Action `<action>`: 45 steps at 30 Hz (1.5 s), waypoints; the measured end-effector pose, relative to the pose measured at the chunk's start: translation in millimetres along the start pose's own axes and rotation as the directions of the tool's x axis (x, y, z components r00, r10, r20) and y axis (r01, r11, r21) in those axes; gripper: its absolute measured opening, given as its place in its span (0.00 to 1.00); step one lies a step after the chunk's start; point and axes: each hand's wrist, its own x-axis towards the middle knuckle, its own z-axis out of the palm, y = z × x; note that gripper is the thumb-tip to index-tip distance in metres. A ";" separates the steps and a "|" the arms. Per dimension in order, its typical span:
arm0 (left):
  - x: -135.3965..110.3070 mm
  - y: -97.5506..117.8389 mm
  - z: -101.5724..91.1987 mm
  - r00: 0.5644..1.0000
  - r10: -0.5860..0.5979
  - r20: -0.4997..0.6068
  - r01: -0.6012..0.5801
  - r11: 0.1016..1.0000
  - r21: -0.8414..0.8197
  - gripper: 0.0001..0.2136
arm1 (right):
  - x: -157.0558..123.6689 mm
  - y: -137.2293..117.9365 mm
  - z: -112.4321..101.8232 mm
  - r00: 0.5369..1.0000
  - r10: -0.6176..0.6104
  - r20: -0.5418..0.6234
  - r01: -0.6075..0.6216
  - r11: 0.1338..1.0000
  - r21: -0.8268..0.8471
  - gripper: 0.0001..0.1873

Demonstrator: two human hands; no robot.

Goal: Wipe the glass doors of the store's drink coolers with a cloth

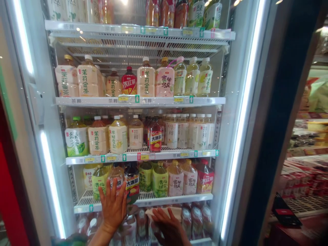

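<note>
In the head view, we face a tall lit cooler with a clear glass door (129, 13), through which white wire shelves of bottled drinks show. Our left hand (113, 203) is raised toward the glass at lower left, its fingers spread and extended, gripping nothing; whether the palm touches the pane, we cannot tell. Just beyond it we see a dark bottle with a red-and-black label (132, 181) and a squat yellow-green bottle (99, 179) on the lower shelf.

Our right hand (167, 223), lower and in shadow, lies over a soft beige cloth (177, 213), fingers stretched out and slightly parted. The cloth sits at the bottom of the glass, just below the white front edge of the lower shelf (194, 198), and sticks out on both sides of our fingers. Behind it, inside the cooler, stand dark bottles with pale round caps (196, 218), partly blurred.
</note>
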 end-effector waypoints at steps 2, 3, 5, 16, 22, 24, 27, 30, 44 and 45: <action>1.2 0.6 -4.9 1.000 -0.001 0.029 0.001 1.000 0.001 0.37 | 28.3 39.6 -20.6 0.999 0.051 -0.002 -0.051 0.999 0.003 0.35; 1.7 1.8 -7.7 0.999 -0.007 0.046 0.007 1.000 -0.002 0.37 | 47.2 61.9 -32.0 0.993 0.117 -0.027 -0.117 0.993 -0.020 0.37; 2.5 7.1 -12.9 0.997 -0.022 0.075 0.023 1.000 -0.012 0.37 | 86.1 103.8 -52.9 0.956 0.279 -0.094 -0.285 0.957 -0.057 0.42; 31.6 50.2 -5.6 0.951 0.258 0.172 -0.246 0.965 -0.092 0.31 | 18.6 101.6 -60.9 0.998 0.026 0.054 -0.021 0.996 -0.087 0.44; 84.5 27.4 -24.2 0.921 0.365 0.139 -0.360 0.931 -0.059 0.31 | 64.3 149.4 -103.5 0.983 -0.068 0.173 0.071 0.997 -0.013 0.44; 109.7 10.7 -35.2 0.915 0.386 0.121 -0.385 0.922 -0.032 0.31 | 124.9 177.4 -119.3 0.996 0.009 0.087 -0.001 0.996 -0.089 0.48; 143.4 -14.0 -49.8 0.920 0.379 0.099 -0.382 0.924 0.010 0.31 | 209.0 197.6 -133.0 0.996 0.093 -0.011 -0.094 0.985 -0.147 0.50; 160.5 -31.9 -58.5 0.933 0.351 0.083 -0.355 0.934 0.034 0.32 | 243.9 178.1 -126.1 0.995 0.090 -0.030 -0.094 0.985 -0.145 0.54; 159.2 -73.4 -79.7 0.947 0.312 0.074 -0.318 0.943 0.098 0.31 | 308.0 141.5 -111.2 0.874 -0.445 0.198 0.417 0.893 0.169 0.48; 162.5 -76.7 -82.1 0.950 0.306 0.067 -0.312 0.944 0.110 0.31 | 333.0 145.4 -116.7 0.905 -0.388 0.173 0.374 0.921 0.107 0.50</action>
